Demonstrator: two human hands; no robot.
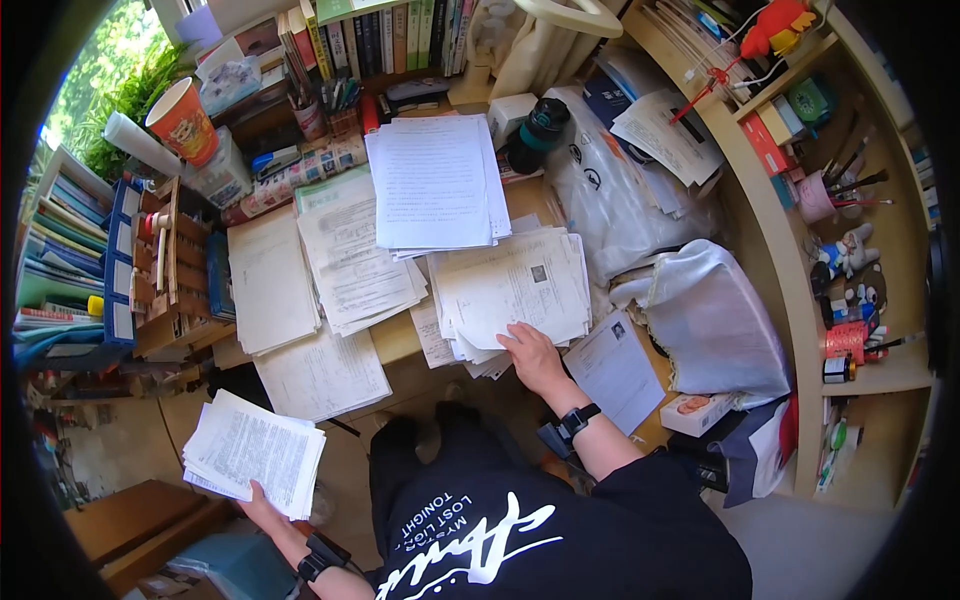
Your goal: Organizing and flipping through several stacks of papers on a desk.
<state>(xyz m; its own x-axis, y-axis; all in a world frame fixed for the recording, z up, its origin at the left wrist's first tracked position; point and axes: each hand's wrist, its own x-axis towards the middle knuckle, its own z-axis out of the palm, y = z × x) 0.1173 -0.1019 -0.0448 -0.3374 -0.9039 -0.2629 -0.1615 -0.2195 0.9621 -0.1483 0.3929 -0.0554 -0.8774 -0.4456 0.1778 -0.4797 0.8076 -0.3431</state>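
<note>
My left hand point(264, 506) grips the lower edge of a stack of printed papers point(255, 450), held off the desk at the lower left. My right hand point(532, 358) rests with fingers spread on the near corner of another paper stack point(510, 289) on the desk; whether it pinches any sheet I cannot tell. Behind that stack lies a pile of whiter printed sheets point(439, 180). To its left are a pile of worksheets point(360, 262) and a mostly blank pile point(271, 281). Loose sheets point(322, 375) overhang the desk's near edge. A single sheet point(616, 371) lies right of my right hand.
A dark bottle point(538, 131) stands behind the papers, beside a white box point(511, 116). Plastic-wrapped items point(600, 187) and a cloth-covered object point(712, 322) fill the right side. A paper cup point(182, 122), a wooden rack point(169, 262) and blue file holders point(120, 262) stand left.
</note>
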